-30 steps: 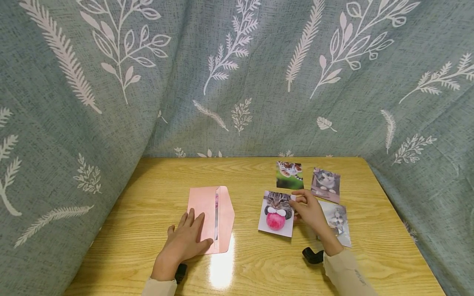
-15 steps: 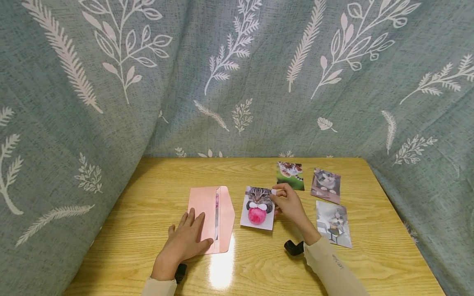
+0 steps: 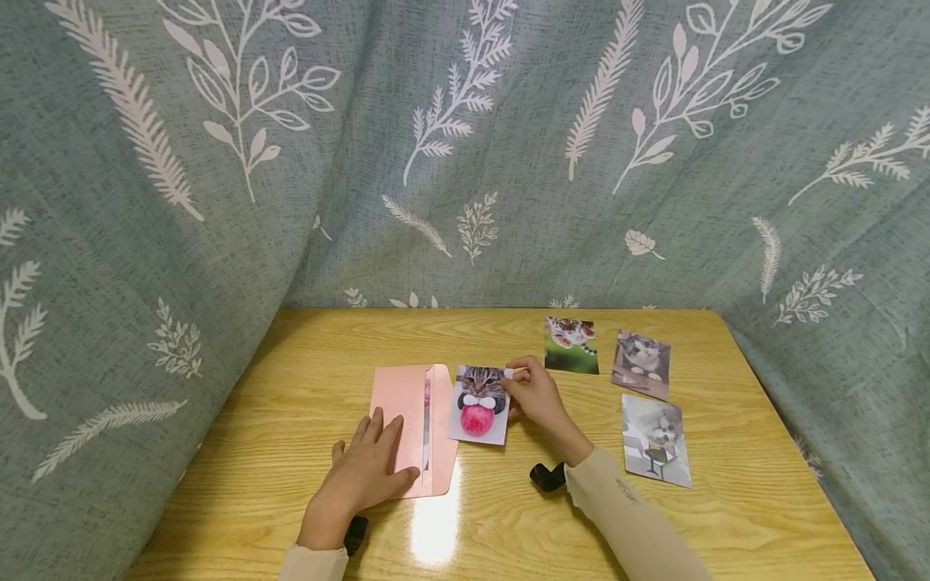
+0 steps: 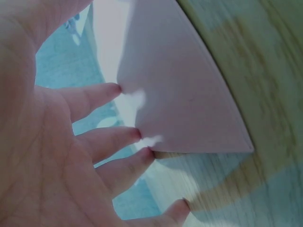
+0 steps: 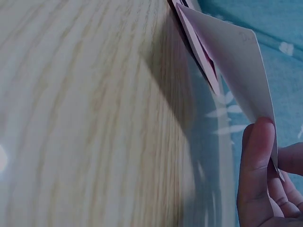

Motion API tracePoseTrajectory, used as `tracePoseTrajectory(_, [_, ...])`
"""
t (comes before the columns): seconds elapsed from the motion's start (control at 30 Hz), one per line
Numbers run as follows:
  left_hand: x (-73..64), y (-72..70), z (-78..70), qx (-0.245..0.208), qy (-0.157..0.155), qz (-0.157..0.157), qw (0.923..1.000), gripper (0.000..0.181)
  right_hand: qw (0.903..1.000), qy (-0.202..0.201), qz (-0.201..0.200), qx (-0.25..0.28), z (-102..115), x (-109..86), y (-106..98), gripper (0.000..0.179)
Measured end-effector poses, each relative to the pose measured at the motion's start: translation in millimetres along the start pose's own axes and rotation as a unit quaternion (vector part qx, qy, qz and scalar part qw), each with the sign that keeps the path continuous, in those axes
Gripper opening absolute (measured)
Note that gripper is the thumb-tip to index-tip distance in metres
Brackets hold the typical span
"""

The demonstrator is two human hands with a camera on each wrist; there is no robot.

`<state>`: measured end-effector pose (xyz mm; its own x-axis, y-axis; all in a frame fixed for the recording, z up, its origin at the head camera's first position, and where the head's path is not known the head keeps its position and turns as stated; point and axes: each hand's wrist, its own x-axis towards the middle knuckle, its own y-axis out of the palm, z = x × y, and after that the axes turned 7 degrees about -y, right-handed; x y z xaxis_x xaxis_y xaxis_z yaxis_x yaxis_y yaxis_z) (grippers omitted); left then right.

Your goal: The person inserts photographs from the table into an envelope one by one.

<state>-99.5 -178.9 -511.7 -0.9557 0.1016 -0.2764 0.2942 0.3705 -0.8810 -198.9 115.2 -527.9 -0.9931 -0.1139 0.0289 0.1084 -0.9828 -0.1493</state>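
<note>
A pink envelope (image 3: 395,403) lies on the table with its flap folded out to the right; a strip of a picture shows in its opening. My left hand (image 3: 366,464) rests spread on the envelope, fingertips pressing its left part, as the left wrist view shows beside the pink paper (image 4: 189,90). My right hand (image 3: 539,399) pinches the right edge of a photo card (image 3: 479,407) showing a striped cat above a pink ball. The card is tilted and overlaps the envelope's flap in the head view. From the right wrist view, its pale back (image 5: 232,61) is visible, raised off the table.
Three more photo cards lie at the right: a tiger on green (image 3: 571,347), a grey-white cat (image 3: 642,365) and a pale cat picture (image 3: 657,440). Patterned blue-green curtain (image 3: 465,161) hangs behind and around the wooden table (image 3: 291,347).
My right hand has carried the striped-cat card leftward from near the other cards to the envelope's flap. My left hand and the envelope have stayed in place.
</note>
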Motion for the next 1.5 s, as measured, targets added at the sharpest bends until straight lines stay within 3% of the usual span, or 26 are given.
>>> tracePoseTrajectory(0.47, [0.7,0.3,0.5,-0.007,0.002,-0.002,1.0,0.086,0.9994,-0.006,0.027,-0.019,-10.5,8.2,20.9,0.029])
tracePoseTrajectory(1.5, [1.2,2.3,1.4,0.002,0.007,-0.014,0.9999,0.086,0.9968,-0.01,0.074,-0.031,-6.2,12.4,53.7,0.027])
